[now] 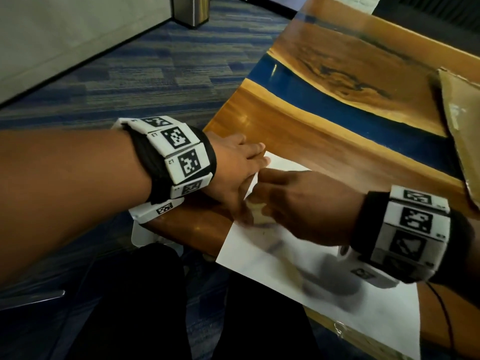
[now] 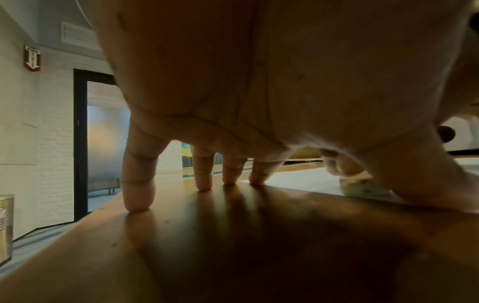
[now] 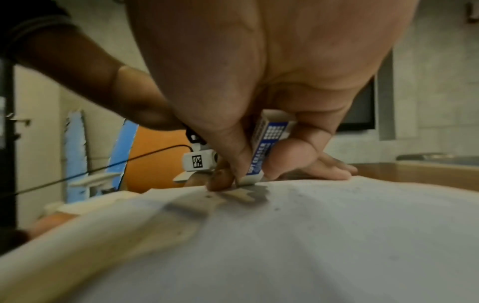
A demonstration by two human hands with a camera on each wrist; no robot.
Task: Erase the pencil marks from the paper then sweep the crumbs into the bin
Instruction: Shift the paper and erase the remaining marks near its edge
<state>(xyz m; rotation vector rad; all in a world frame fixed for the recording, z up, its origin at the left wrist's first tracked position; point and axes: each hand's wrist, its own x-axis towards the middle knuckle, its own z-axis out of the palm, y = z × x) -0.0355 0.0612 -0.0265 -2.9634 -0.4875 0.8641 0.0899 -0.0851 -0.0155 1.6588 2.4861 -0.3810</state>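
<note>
A white paper [image 1: 298, 263] lies on the near corner of the wood-and-blue table [image 1: 324, 105], its near edge hanging over the side. Faint blurred pencil marks [image 1: 275, 246] show on it. My left hand [image 1: 241, 162] presses straight fingers [image 2: 137, 184] down on the table and the paper's far corner. My right hand [image 1: 285, 201] pinches a white eraser [image 3: 261, 147] in a blue-and-white sleeve, its tip on the paper [image 3: 311, 235] close to the left thumb. Small dark crumbs [image 3: 276, 209] dot the sheet near the eraser.
A metal bin [image 1: 191, 10] stands on the striped blue carpet beyond the table's left edge. A cardboard box [image 1: 462, 131] sits on the table at the right. My dark trouser legs fill the space below the table's near corner.
</note>
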